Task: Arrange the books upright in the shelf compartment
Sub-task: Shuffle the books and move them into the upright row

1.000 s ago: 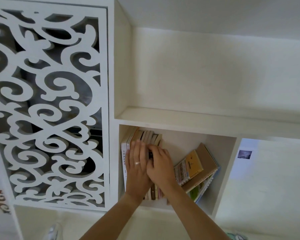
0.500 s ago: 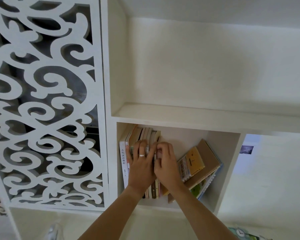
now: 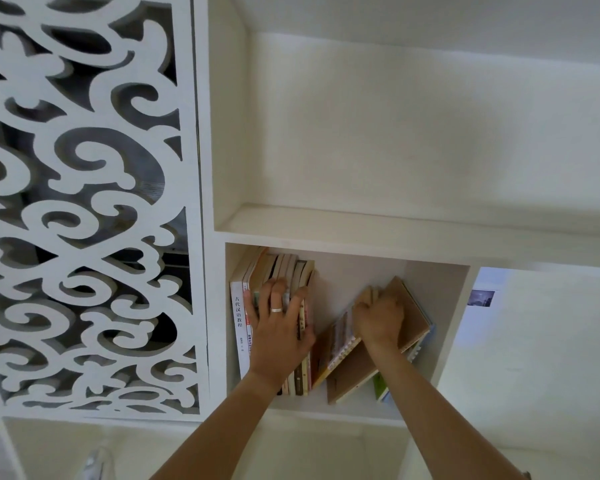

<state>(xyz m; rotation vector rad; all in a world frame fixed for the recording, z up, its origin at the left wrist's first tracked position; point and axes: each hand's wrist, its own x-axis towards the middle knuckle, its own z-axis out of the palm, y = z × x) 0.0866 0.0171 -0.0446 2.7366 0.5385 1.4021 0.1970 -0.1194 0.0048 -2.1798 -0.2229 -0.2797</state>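
Observation:
Several books (image 3: 240, 327) stand upright against the left wall of a white shelf compartment (image 3: 454, 306). My left hand (image 3: 279, 327), a ring on one finger, lies flat on their spines with fingers spread. To the right, a few books lean steeply against the right wall; a brown-covered book (image 3: 357, 372) is the largest, with a yellow-edged book (image 3: 336, 344) on its left. My right hand (image 3: 378, 315) grips the upper part of this leaning stack, fingers curled over the top edges. A gap separates the two groups.
A white carved scroll-pattern panel (image 3: 90, 209) fills the left. A bare shelf board (image 3: 361, 226) with a deep recess lies above the compartment. A small picture (image 3: 481, 298) hangs on the wall to the right. Another opening lies below.
My right hand left the upright books and moved right onto the leaning stack, taking hold of it. My left hand stayed on the upright spines. The view shifted slightly.

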